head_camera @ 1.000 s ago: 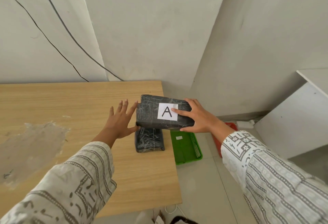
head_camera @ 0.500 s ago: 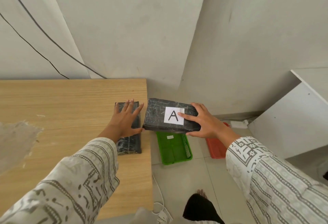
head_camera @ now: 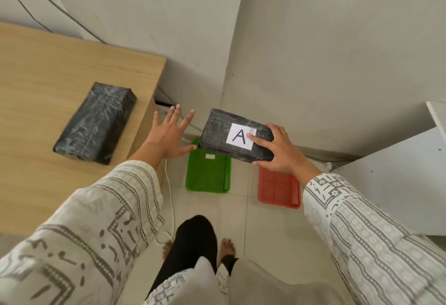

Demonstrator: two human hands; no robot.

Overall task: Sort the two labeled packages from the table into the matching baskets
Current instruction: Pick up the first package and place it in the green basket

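One black-wrapped package [head_camera: 237, 137] with white "A" label [head_camera: 240, 136], in right hand [head_camera: 281, 153].

Right hand [head_camera: 280, 152] grips package A [head_camera: 224, 139] above green basket [head_camera: 207, 176], red basket [head_camera: 277, 190] beside; left hand [head_camera: 166, 135] spread, empty; second package [head_camera: 96, 121] on table [head_camera: 36, 68]

One package [head_camera: 96, 121] is lying on the desk [head_camera: 43, 82] near its right edge, well apart from the second package [head_camera: 237, 135], which the right hand [head_camera: 281, 151] is holding off the desk, above the floor. Two baskets are sitting side by side on the floor right of the desk: the nearer basket [head_camera: 208, 172] partly under the held package, the farther basket [head_camera: 278, 187] to its right. The left hand [head_camera: 169, 138] is hanging spread between the desk's right edge and the held package, touching neither.
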